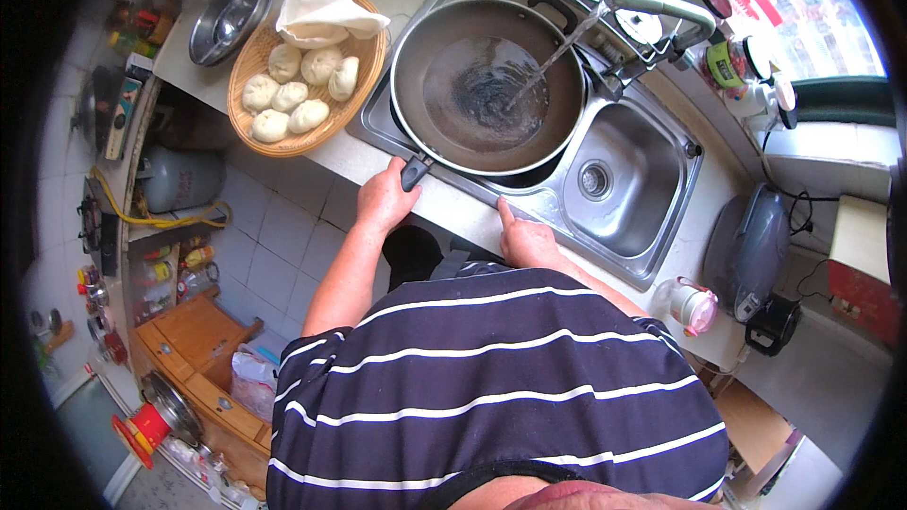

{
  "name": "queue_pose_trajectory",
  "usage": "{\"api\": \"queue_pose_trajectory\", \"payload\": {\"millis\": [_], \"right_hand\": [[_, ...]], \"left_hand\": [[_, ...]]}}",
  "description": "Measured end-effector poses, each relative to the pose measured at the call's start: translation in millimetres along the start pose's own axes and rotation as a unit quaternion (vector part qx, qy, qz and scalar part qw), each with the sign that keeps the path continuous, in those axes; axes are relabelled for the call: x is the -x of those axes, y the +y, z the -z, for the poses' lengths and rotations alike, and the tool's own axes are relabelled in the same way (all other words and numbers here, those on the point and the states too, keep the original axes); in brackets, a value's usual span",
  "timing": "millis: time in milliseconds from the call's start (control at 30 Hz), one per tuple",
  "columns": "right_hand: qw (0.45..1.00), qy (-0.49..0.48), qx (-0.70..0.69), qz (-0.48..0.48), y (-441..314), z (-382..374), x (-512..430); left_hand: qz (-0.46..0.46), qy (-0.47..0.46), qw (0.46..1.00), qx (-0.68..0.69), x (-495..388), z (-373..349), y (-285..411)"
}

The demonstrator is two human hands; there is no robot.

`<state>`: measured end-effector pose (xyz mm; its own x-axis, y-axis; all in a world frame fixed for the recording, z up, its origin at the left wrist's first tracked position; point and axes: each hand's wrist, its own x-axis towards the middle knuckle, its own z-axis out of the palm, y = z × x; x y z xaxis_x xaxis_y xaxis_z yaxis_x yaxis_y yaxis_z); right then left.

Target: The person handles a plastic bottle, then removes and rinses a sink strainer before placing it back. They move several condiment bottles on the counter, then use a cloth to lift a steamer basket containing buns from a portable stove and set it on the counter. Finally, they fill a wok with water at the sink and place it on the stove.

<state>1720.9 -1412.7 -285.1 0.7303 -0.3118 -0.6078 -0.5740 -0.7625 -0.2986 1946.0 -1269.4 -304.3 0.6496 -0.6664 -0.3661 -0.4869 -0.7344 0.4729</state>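
A large dark wok (453,113) rests over the left bowl of the stainless steel sink. Water (528,88) streams from the faucet (659,3) into it, and a shallow pool covers its bottom. My left hand (386,195) grips the wok's black handle (417,171) at the counter's front edge. My right hand (528,237) rests at the sink's front rim, its index finger extended and touching the edge; I see nothing held in it. To the right, the other sink bowl (627,170) shows its drain.
A wicker basket (237,113) of steamed buns, partly under a white cloth (319,10), stands left of the wok, beside metal bowls (230,18). A pink-lidded jar (687,306) and a grey appliance (747,255) sit at the right. Jars (733,60) line the windowsill.
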Motion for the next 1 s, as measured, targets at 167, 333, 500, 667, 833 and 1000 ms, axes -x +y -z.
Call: {"api": "queue_pose_trajectory", "payload": {"millis": [167, 333, 500, 667, 833, 1000], "right_hand": [[1.000, 0.001, -0.006, 0.005, 1, 1, 1], [0.999, 0.030, -0.009, 0.010, 6, -8, -1], [0.999, 0.037, -0.011, 0.017, 8, -11, -1], [0.999, 0.040, -0.012, 0.015, 7, -11, -1], [0.999, 0.024, -0.017, 0.016, 5, -5, 0], [1.000, -0.003, -0.022, 0.007, 2, 1, 2]], "left_hand": [[-0.002, 0.006, 1.000, -0.002, -1, -2, -1], [-0.002, 0.004, 1.000, -0.003, -1, -3, -2], [-0.003, 0.006, 1.000, -0.002, -1, -2, -2], [-0.002, 0.010, 1.000, 0.000, 0, -2, -1], [0.007, -0.001, 1.000, -0.004, 0, -1, 1], [-0.003, 0.012, 1.000, -0.004, 0, -3, -2]]}}
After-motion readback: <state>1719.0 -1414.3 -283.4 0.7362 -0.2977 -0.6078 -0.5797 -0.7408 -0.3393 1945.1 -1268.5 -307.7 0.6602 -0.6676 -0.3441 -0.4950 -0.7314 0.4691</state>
